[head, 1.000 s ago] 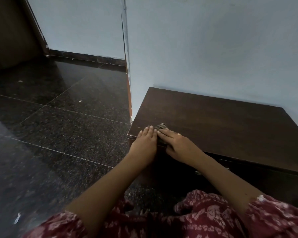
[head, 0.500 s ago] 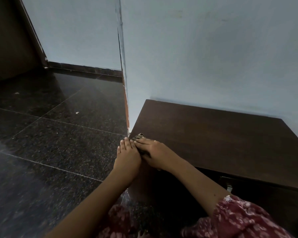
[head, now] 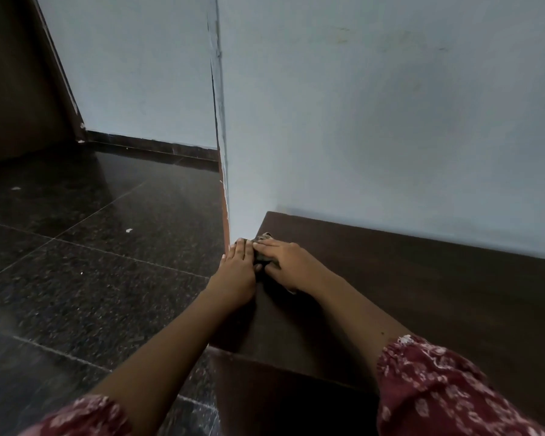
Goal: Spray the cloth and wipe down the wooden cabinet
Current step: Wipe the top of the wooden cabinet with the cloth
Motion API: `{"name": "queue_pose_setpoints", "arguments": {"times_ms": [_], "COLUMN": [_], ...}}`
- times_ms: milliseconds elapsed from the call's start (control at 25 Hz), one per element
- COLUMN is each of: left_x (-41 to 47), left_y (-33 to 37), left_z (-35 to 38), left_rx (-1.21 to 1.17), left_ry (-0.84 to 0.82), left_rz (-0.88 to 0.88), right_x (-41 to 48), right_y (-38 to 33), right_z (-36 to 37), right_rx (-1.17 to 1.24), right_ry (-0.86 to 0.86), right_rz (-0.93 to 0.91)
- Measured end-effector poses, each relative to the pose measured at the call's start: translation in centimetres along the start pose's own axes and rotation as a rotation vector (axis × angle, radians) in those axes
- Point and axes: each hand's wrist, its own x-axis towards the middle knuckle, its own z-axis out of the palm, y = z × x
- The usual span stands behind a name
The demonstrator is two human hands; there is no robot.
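Note:
A low dark wooden cabinet [head: 422, 278] stands against the pale wall at the right. A small dark cloth [head: 264, 250] lies on its top near the far left corner, mostly covered by my hands. My left hand [head: 238, 272] lies flat along the cabinet's left edge, fingers together, touching the cloth's left side. My right hand [head: 285, 262] presses flat on the cloth from the right. No spray bottle is in view.
Dark polished granite floor [head: 92, 262] spreads to the left. A wall corner [head: 221, 152] juts out just behind the cabinet's left end. A dark wooden door or panel [head: 19, 89] stands at the far left.
Both hands with the cloth have slid along the cabinet's left edge from the front corner toward the back by the wall. My head has moved closer and over the cabinet.

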Motion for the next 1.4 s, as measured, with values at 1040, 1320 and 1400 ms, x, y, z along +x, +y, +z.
{"name": "queue_pose_setpoints", "arguments": {"times_ms": [1040,1320,1400], "left_x": [-1.6,-9.6,-10.8], "left_y": [11.8,7.9,9.0], "left_z": [2.8,2.1,2.3], "left_rx": [0.153,0.294,0.297], "left_ry": [-0.112,-0.168,-0.181], "left_rz": [0.328,0.239,0.260], "right_x": [-12.9,-17.1,-18.9], "right_y": [3.7,-2.0,-1.6], "right_z": [-3.0,-1.3,-1.4], "right_rx": [-0.103,-0.079,-0.077], "right_ry": [0.128,-0.010,-0.014], "right_rz": [0.422,0.256,0.252]}}
